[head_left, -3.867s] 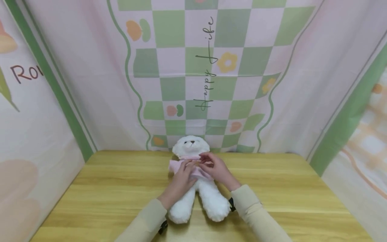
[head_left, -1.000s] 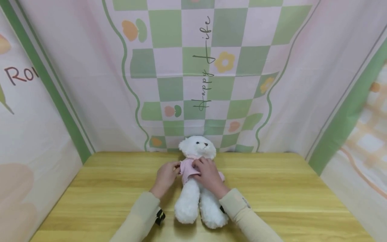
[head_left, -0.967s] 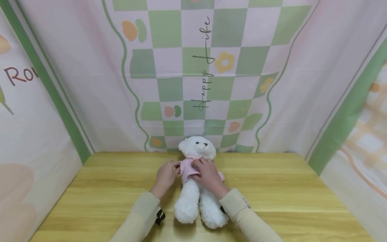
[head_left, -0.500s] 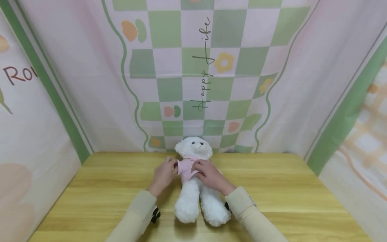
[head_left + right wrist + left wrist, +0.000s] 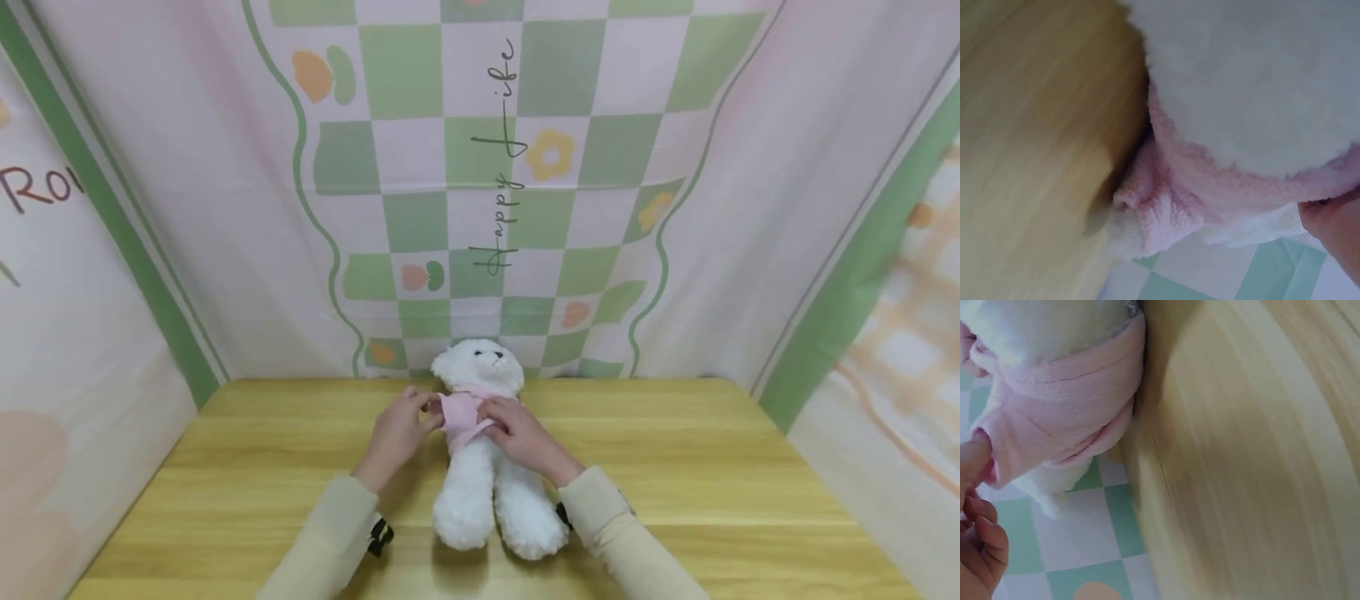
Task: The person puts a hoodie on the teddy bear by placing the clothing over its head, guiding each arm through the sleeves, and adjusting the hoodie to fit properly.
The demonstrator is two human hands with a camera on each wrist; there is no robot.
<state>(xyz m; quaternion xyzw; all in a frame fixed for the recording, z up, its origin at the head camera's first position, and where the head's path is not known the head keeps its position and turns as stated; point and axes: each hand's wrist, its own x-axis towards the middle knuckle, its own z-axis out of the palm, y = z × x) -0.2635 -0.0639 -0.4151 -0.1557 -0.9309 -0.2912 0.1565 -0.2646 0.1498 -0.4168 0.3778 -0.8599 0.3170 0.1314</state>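
A white plush bear lies on its back with its head by the rear cloth. It wears a pink shirt. My left hand is at the sleeve on the left, and the left wrist view shows a finger inside the sleeve cuff, pinching its edge. No paw shows at this cuff. My right hand grips the shirt's front near the hem. In the right wrist view, a white paw pokes out of the other sleeve.
The wooden table extends on both sides of the bear. A checkered green-and-white cloth hangs behind it, with patterned cloth walls at left and right. A black strap shows by the left cuff.
Earlier both hands were at the chest; the left has since moved out to the sleeve and the right to the hem. Over the last second the bear has shifted slightly left.
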